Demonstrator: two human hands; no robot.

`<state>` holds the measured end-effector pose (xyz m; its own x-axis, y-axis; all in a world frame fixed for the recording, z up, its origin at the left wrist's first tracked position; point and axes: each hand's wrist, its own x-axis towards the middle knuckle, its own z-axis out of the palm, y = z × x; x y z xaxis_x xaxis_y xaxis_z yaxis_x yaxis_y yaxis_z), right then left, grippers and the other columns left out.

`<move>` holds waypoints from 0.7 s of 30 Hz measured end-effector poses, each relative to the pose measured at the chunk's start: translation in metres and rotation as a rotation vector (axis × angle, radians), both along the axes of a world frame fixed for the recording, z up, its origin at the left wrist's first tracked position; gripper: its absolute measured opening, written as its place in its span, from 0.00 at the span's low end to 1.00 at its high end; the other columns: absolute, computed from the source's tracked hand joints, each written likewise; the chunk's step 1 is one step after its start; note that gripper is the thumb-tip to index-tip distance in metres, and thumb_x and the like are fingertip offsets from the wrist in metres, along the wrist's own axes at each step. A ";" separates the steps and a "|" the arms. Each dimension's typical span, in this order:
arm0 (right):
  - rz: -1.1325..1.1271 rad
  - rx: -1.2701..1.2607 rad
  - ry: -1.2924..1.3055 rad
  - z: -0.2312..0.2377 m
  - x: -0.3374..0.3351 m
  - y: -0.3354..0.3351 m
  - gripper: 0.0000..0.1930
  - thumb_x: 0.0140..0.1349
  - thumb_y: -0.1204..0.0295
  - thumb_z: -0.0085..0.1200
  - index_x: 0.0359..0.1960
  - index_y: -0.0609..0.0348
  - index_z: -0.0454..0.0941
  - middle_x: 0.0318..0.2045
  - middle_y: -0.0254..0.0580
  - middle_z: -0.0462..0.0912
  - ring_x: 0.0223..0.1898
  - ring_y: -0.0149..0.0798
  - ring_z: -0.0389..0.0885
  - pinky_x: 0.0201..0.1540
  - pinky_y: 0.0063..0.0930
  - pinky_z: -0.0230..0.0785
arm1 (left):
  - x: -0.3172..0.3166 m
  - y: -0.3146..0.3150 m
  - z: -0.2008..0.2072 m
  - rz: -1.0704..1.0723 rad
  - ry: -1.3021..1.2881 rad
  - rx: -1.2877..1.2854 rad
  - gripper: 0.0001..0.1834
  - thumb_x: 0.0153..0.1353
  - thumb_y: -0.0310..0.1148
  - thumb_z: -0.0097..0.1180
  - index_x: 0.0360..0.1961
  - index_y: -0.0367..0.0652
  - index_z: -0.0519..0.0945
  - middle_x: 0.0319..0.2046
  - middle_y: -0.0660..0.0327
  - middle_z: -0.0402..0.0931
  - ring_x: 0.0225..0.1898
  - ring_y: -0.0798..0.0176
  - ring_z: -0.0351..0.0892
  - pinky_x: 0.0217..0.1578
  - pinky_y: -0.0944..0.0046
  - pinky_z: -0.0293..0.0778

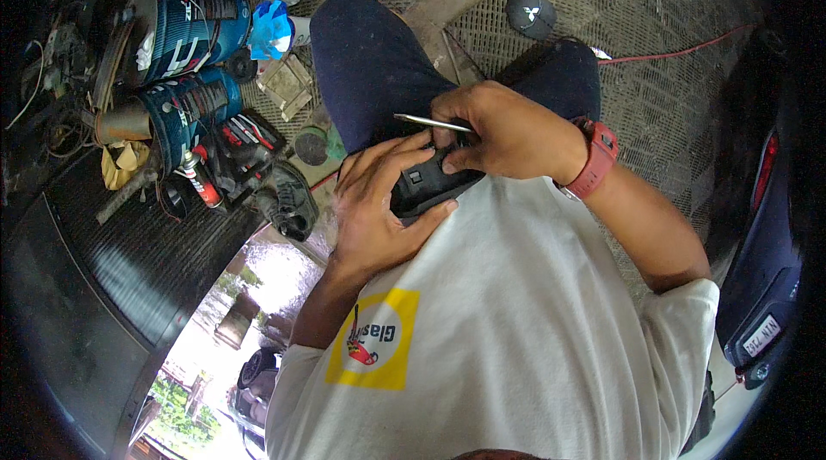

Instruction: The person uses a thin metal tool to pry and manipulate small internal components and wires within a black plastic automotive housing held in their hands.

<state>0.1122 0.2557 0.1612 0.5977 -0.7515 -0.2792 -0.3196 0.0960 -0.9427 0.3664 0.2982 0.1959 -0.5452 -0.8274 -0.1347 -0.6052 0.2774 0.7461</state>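
Note:
In my lap lies a black plastic part (423, 191) with a small square opening, resting against my white shirt. My left hand (372, 199) is closed round its left side, thumb along the near edge and fingers over the far edge. My right hand (508, 131) is over the part's right end, its fingers curled and the thumb down against the plastic. A slim silver metal tool (420, 121) sticks out leftward from the right fingers, above the part. Its other end is hidden in the hand, so its exact kind does not show.
On the left stand blue buckets (225, 30), a red-and-white spray can (203, 183), a dark shoe (289, 202) and a blue cloth (270, 30). A round black cap (531, 14) and a red cord (667, 58) lie on the textured floor. A dark car (766, 288) is at right.

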 end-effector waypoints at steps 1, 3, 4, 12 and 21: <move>0.000 -0.004 -0.009 0.002 0.001 0.002 0.14 0.53 0.79 0.78 0.38 0.64 0.84 0.35 0.49 0.86 0.38 0.50 0.86 0.44 0.41 0.77 | 0.000 0.000 0.000 0.002 0.000 0.001 0.34 0.53 0.41 0.84 0.60 0.44 0.84 0.65 0.55 0.86 0.65 0.47 0.84 0.67 0.45 0.73; -0.001 0.008 -0.034 0.003 0.001 0.002 0.14 0.54 0.79 0.77 0.38 0.64 0.83 0.35 0.49 0.85 0.38 0.49 0.86 0.44 0.41 0.76 | -0.001 0.002 0.002 0.009 -0.011 0.019 0.35 0.51 0.41 0.86 0.60 0.44 0.85 0.65 0.52 0.86 0.66 0.45 0.84 0.70 0.43 0.72; -0.002 0.024 -0.050 0.003 0.001 0.001 0.14 0.54 0.79 0.77 0.39 0.63 0.83 0.35 0.48 0.85 0.38 0.48 0.86 0.44 0.40 0.76 | -0.002 0.002 0.003 0.014 -0.017 0.028 0.36 0.51 0.41 0.87 0.60 0.43 0.85 0.64 0.50 0.87 0.67 0.45 0.84 0.71 0.42 0.72; -0.011 0.122 -0.071 0.001 -0.007 -0.005 0.13 0.57 0.76 0.77 0.39 0.62 0.84 0.35 0.48 0.88 0.39 0.49 0.87 0.45 0.43 0.77 | 0.008 -0.016 0.013 -0.023 -0.069 -0.004 0.47 0.39 0.48 0.92 0.62 0.44 0.85 0.66 0.51 0.86 0.68 0.46 0.85 0.72 0.44 0.74; -0.059 -0.207 0.047 0.008 -0.026 0.008 0.06 0.69 0.76 0.69 0.44 0.63 0.87 0.37 0.46 0.86 0.41 0.51 0.86 0.49 0.40 0.78 | 0.007 -0.011 -0.015 0.003 0.085 -0.056 0.45 0.40 0.44 0.93 0.61 0.42 0.86 0.62 0.52 0.89 0.61 0.49 0.90 0.65 0.49 0.80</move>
<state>0.0861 0.2639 0.1691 0.5411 -0.8290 -0.1414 -0.3632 -0.0787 -0.9284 0.3736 0.2872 0.1810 -0.5499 -0.8342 -0.0416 -0.5416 0.3183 0.7781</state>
